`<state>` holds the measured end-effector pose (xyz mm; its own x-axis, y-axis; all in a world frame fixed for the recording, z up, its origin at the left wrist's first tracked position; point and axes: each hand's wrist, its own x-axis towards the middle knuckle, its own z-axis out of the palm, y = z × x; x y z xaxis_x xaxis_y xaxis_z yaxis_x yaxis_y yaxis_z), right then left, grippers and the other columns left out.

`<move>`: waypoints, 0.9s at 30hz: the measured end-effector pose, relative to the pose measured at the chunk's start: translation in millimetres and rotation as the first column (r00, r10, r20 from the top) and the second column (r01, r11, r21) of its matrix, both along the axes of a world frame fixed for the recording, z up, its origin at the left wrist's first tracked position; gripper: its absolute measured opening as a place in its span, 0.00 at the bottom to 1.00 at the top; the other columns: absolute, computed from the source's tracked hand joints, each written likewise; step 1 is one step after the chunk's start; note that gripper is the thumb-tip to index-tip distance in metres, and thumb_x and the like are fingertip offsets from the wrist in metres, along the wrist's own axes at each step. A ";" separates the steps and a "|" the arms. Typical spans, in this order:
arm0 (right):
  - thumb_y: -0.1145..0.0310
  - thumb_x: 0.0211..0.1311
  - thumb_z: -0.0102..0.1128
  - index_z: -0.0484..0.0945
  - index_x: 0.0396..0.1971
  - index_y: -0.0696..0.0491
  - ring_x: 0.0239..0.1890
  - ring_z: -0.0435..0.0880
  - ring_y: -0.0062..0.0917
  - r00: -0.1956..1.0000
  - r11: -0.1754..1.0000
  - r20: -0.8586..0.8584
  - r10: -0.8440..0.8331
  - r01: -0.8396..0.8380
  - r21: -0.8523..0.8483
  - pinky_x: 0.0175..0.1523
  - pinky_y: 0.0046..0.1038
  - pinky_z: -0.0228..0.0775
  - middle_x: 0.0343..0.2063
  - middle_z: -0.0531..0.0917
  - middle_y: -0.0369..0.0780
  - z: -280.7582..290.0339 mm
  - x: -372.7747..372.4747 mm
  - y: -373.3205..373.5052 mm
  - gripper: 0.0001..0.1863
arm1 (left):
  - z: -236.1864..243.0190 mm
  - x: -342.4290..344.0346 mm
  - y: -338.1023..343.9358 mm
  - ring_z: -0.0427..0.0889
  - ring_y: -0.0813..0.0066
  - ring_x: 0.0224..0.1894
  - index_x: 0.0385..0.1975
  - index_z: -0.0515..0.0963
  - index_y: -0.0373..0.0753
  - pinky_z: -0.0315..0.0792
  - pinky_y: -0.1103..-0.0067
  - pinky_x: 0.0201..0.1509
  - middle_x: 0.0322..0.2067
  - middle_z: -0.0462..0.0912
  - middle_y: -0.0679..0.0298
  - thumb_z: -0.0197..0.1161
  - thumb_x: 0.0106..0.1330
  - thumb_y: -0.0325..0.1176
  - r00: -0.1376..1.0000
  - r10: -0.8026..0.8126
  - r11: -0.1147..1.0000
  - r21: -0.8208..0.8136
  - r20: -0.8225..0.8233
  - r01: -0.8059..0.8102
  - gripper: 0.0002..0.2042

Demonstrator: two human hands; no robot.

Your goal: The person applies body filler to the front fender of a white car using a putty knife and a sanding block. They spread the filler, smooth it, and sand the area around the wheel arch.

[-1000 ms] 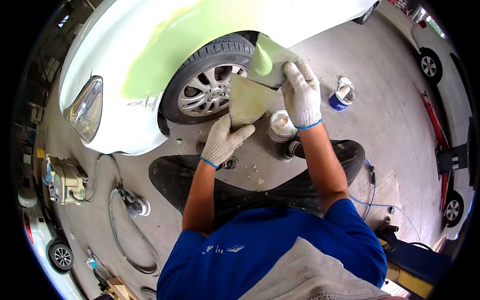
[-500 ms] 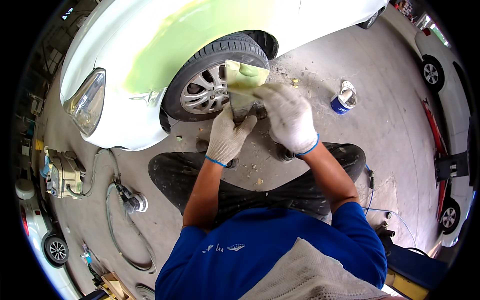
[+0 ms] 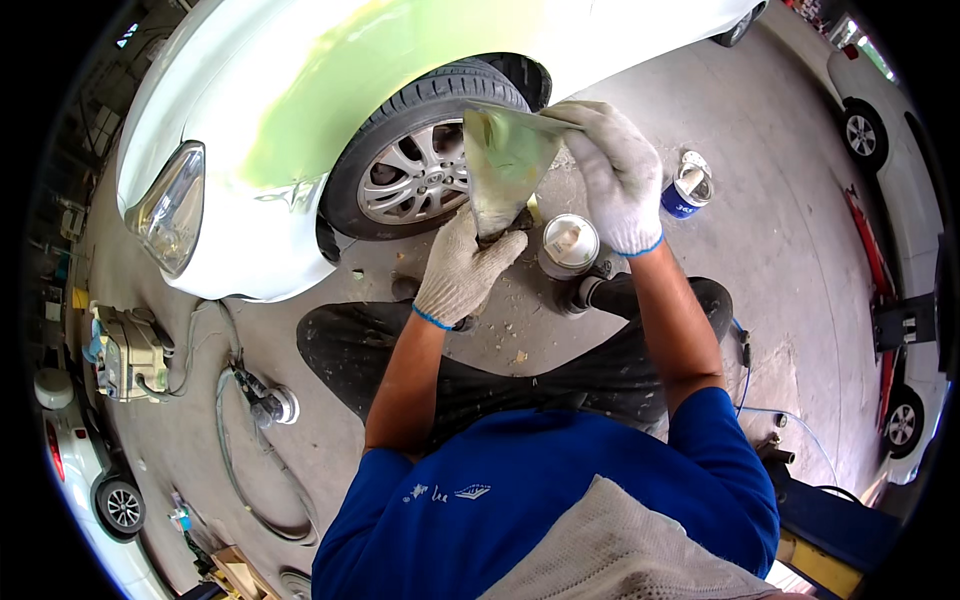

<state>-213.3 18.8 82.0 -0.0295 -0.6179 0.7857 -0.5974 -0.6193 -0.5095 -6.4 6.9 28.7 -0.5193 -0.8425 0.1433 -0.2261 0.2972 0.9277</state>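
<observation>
My gloved left hand (image 3: 465,265) is closed on a putty spreader (image 3: 490,205), below the front wheel (image 3: 400,185). My gloved right hand (image 3: 615,180) grips a second thin spreader (image 3: 530,130) by its right end; the two blades overlap in front of the wheel, smeared with pale green putty, and their exact edges are hard to separate. Above stands the white car's fender (image 3: 340,100) with a broad pale green patch. An open tin (image 3: 568,245) sits below my right hand near my foot, and a blue can (image 3: 686,190) stands further right.
A disc sander (image 3: 270,400) with coiled hose and a boxy machine (image 3: 135,350) lie at left on the concrete floor (image 3: 760,240). Another white car and a red lift arm (image 3: 870,260) are at right; a car wheel (image 3: 122,505) shows at lower left.
My right hand swept left across the left-hand blade, then moved back right and upward, with the blades now overlapping higher. My left hand rose slightly and shifted right.
</observation>
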 end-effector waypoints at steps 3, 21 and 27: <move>0.79 0.65 0.56 0.84 0.47 0.56 0.42 0.86 0.40 0.990 0.982 -0.134 -0.053 0.076 0.171 0.49 0.33 0.80 0.41 0.86 0.46 -13.9 -11.0 -16.4 0.13 | 0.8 1.7 -3.0 0.83 0.72 0.40 0.54 0.78 0.32 0.77 0.74 0.48 0.41 0.86 0.57 0.68 0.64 0.30 0.999 -0.016 0.998 -0.060 -0.050 0.013 0.19; 0.73 0.68 0.58 0.80 0.50 0.61 0.43 0.85 0.26 0.190 0.767 0.967 -0.171 -0.591 0.252 0.52 0.28 0.78 0.41 0.85 0.42 -98.3 8.2 -48.5 0.14 | -133.5 10.9 -3.2 0.80 0.40 0.48 0.70 0.64 0.47 0.75 0.55 0.50 0.46 0.76 0.43 0.54 0.71 0.30 0.804 0.287 0.958 -0.167 0.520 -0.234 0.26; 0.76 0.66 0.56 0.78 0.56 0.60 0.50 0.84 0.31 0.551 0.818 0.830 -0.086 -0.436 0.375 0.58 0.31 0.76 0.47 0.84 0.42 -88.8 -4.6 -91.9 0.19 | -208.3 44.7 39.6 0.82 0.40 0.43 0.61 0.68 0.41 0.76 0.53 0.47 0.44 0.79 0.42 0.53 0.70 0.32 0.842 0.167 0.956 0.126 0.514 -0.267 0.20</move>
